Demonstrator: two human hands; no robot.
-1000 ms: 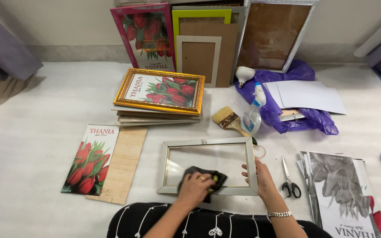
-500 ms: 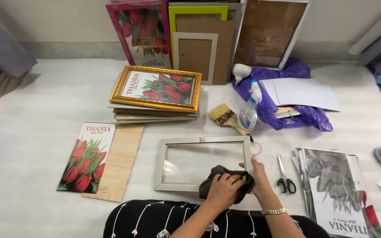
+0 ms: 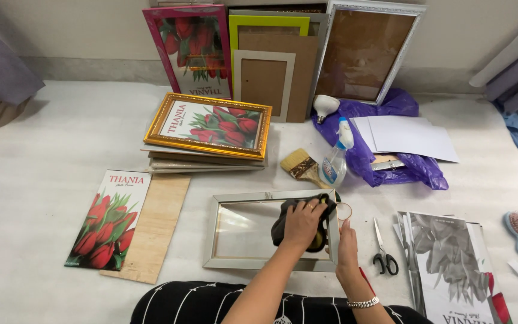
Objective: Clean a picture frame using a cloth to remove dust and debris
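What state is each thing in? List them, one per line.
Silver rectangular picture frame: flat on the floor, glass in, no picture.
Dark cloth: bunched, pressed on the glass.
Left hand: on the cloth.
Right hand: gripping the frame's right edge.
Clear spray bottle: upright, capped.
Black-handled scissors: closed, lying flat.
Gold-framed tulip picture: flat atop a stack.

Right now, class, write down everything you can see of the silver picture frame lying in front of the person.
The silver picture frame lies flat on the white surface, long side across the view. Its narrow pale metallic-looking border surrounds a clear pane with nothing behind it. The left hand presses a dark cloth onto the pane near the right end, while the right hand grips the right edge. No other object touches it.
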